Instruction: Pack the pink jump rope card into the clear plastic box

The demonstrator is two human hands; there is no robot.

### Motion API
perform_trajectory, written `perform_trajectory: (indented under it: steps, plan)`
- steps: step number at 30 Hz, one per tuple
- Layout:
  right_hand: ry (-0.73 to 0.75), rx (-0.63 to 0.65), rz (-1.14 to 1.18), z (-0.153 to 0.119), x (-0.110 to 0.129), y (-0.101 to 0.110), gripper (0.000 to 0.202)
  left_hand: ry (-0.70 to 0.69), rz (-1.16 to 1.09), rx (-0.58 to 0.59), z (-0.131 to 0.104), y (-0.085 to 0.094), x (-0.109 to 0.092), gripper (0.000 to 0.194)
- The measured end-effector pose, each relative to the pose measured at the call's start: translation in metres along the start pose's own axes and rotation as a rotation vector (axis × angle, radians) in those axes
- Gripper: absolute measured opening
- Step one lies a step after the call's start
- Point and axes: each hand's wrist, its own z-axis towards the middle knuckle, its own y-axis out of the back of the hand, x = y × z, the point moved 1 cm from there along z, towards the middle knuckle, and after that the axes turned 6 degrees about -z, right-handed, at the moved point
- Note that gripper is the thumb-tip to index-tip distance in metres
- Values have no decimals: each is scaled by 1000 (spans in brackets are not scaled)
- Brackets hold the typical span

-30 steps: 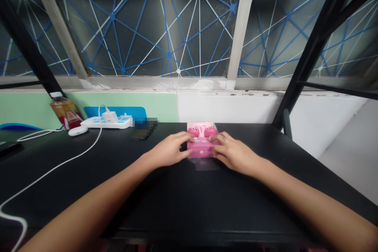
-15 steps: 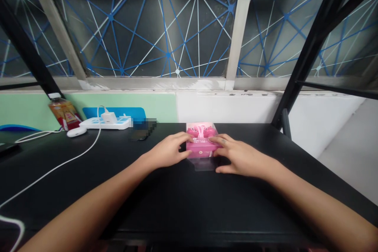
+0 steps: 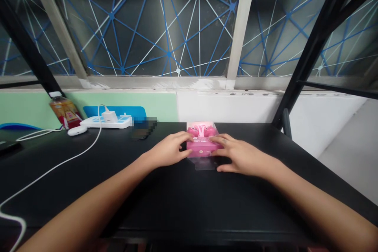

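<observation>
A small pink box [image 3: 203, 150] with a clear upper part rests on the desk, with glossy pink rounded things and pale pink strands inside it. Its clear plastic flap [image 3: 206, 164] sticks out at the front, low over the desk. My left hand [image 3: 173, 149] holds the box by its left side, fingertips on the upper edge and thumb at the lower front corner. From the right, my right hand [image 3: 236, 154] holds it too. Those fingers lie over the top and right side, while the thumb stretches out below, off the box.
On the black desk [image 3: 189, 201], a white power strip [image 3: 121, 123] bears a white charger [image 3: 109, 116]. Its white cable [image 3: 67, 160] runs to the near left edge. A drink bottle [image 3: 65, 112], a round white puck [image 3: 77, 130] and a dark flat object [image 3: 141, 132] lie nearby. A window wall stands behind.
The view has shifted very slightly. My right thumb sits a touch further right; both hands stay on the box, which has not visibly moved on the desk.
</observation>
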Motion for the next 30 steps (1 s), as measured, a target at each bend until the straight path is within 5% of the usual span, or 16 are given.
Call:
perform_trajectory:
  steps: [7, 12, 17, 30]
  plan:
    - [17, -4, -71, 1, 5, 4, 32, 2, -3, 2, 0, 0, -1, 31]
    - [-46, -123, 42, 3, 6, 1, 12, 12, 18, 30, 0, 5, -5, 28]
    - [-60, -262, 220, 4, -7, -6, 28, 15, 25, 43, 0, 4, -8, 42]
    - [-40, -258, 315, 5, -11, -5, 26, -19, -20, 30, 1, 3, -3, 36]
